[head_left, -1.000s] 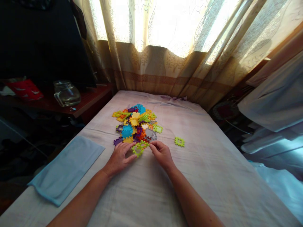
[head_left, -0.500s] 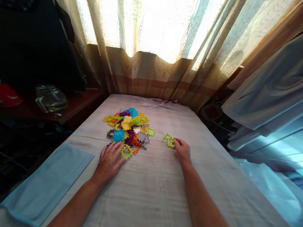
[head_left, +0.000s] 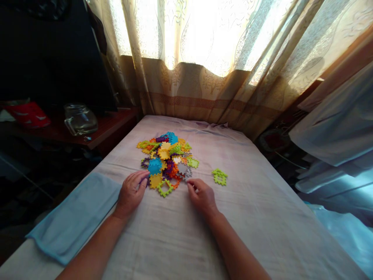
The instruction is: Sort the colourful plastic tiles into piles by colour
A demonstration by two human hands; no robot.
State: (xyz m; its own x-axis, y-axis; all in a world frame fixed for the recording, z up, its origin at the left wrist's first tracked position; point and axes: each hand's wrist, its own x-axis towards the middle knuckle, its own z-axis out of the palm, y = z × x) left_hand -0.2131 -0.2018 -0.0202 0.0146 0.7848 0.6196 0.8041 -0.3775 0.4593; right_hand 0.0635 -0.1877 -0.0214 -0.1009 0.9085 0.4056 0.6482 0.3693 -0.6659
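Observation:
A heap of interlocking puzzle tiles with toothed edges (head_left: 165, 153) lies on the sheet in yellow, blue, green, orange, purple and grey. My left hand (head_left: 131, 194) is at the heap's near left edge, its fingers curled and a purple tile (head_left: 144, 182) between thumb and forefinger. My right hand (head_left: 203, 196) is at the near right edge, thumb and forefinger pinched against the corner of a grey tile (head_left: 183, 168); what lies between the tips is too small to tell. A green frame tile (head_left: 165, 188) lies between the hands. Two green pieces (head_left: 220, 177) rest together, apart on the right.
A pale sheet (head_left: 259, 217) covers the surface. A folded light blue cloth (head_left: 78, 214) lies at left. A glass jug (head_left: 81, 119) and a red packet (head_left: 32, 114) stand on a dark wooden table by a black screen. Curtains (head_left: 192, 85) hang behind; fabric hangs at right.
My right hand has let go of the green pieces and moved left to the heap's edge. My left hand's fingers, spread before, are now curled. The view has turned slightly left.

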